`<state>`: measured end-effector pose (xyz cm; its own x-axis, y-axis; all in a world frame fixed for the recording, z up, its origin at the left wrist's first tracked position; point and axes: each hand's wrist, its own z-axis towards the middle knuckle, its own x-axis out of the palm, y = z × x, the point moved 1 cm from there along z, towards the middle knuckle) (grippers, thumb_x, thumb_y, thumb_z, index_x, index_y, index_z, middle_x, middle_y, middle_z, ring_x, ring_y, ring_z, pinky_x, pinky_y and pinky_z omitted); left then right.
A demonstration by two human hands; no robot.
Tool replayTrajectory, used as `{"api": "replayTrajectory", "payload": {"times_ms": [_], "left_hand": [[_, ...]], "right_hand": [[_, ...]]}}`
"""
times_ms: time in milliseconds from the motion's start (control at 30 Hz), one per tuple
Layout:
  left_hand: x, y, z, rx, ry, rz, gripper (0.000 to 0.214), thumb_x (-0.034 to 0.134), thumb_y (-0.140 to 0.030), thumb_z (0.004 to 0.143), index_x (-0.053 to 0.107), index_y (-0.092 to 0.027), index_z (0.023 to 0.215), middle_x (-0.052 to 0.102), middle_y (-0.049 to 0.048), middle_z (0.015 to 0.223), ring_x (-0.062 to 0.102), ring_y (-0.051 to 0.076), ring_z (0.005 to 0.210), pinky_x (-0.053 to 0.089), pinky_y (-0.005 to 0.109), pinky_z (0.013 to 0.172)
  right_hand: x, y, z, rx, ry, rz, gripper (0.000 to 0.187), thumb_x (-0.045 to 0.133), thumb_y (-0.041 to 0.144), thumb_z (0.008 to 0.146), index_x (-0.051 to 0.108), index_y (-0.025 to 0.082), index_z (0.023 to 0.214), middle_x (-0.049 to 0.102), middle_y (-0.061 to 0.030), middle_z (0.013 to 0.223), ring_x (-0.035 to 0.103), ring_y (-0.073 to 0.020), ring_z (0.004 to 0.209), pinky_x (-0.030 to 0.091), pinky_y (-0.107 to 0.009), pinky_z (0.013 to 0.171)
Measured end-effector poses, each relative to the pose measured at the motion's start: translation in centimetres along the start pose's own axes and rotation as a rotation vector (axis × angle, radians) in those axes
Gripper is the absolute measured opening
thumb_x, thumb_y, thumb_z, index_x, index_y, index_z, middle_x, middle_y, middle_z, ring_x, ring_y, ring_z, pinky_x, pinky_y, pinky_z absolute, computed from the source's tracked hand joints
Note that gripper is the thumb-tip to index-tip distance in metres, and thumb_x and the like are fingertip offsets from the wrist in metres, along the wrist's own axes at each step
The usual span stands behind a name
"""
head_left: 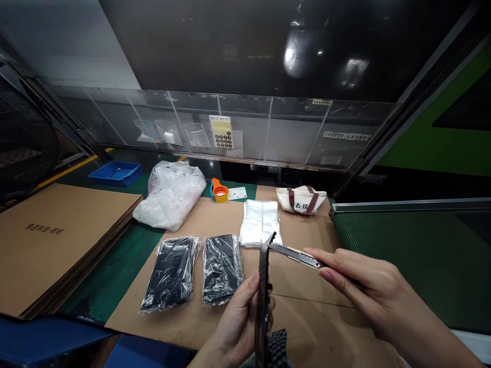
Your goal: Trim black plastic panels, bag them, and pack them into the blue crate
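My left hand point(240, 322) grips a thin black plastic part point(264, 286) and holds it upright, edge toward me, above the cardboard sheet point(307, 317). My right hand point(360, 286) is closed round a metal utility knife point(297, 254). The blade tip touches the top edge of the black part. Two bagged black parts point(171, 273) point(221, 267) lie flat on the cardboard just left of my hands. A stack of clear plastic bags point(260, 222) lies behind the knife.
A big white plastic bag point(171, 194), an orange tape dispenser point(219, 191) and a small canvas tote point(302, 199) sit at the back. Flat cardboard sheets point(53, 240) are stacked on the left, behind them a blue tray point(115, 173). A green conveyor belt point(414, 255) runs on the right.
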<state>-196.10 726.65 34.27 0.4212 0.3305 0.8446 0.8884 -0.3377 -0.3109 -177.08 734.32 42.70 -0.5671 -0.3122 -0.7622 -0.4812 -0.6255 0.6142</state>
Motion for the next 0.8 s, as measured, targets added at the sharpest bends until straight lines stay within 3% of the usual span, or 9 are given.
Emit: {"api": "replayTrajectory", "payload": {"times_ms": [233,400,567,800], "left_hand": [[-0.41,0.42,0.03,0.000,0.017,-0.005,0.025,0.065,-0.025,0.073,0.042,-0.018,0.078,0.026,-0.0083,0.053,0.030,0.003,0.039,0.021,0.013,0.033],[-0.32,0.42,0.08,-0.005,0.004,0.020,0.028,0.067,-0.031,0.071,0.044,-0.018,0.079,0.035,-0.0079,0.054,0.033,0.003,0.039,0.020,0.014,0.032],[-0.31,0.21,0.06,-0.004,0.040,0.018,0.023,0.064,-0.028,0.074,0.046,-0.018,0.083,0.031,-0.0084,0.052,0.032,0.003,0.039,0.020,0.014,0.032],[-0.44,0.27,0.02,-0.009,0.043,0.000,0.025,0.065,-0.029,0.074,0.046,-0.017,0.085,0.038,-0.0076,0.054,0.034,0.003,0.039,0.021,0.014,0.032]], "right_hand": [[0.19,0.15,-0.71,-0.034,0.016,-0.026,0.037,0.041,0.029,0.090,0.041,0.038,0.126,0.060,0.0021,0.086,0.058,-0.0099,0.076,0.044,-0.018,0.062],[0.43,0.19,-0.78,-0.063,0.123,0.011,0.040,0.041,0.026,0.090,0.038,0.037,0.129,0.060,0.0033,0.083,0.058,-0.0086,0.074,0.044,-0.018,0.062],[0.23,-0.05,-0.11,-0.032,-0.020,0.026,0.035,0.043,0.026,0.090,0.044,0.038,0.123,0.059,0.0047,0.079,0.057,-0.0083,0.071,0.043,-0.018,0.060],[0.22,0.27,-0.05,-0.060,-0.042,-0.053,0.034,0.042,0.029,0.089,0.049,0.030,0.123,0.061,0.0017,0.071,0.059,-0.0103,0.063,0.045,-0.018,0.055]]}}
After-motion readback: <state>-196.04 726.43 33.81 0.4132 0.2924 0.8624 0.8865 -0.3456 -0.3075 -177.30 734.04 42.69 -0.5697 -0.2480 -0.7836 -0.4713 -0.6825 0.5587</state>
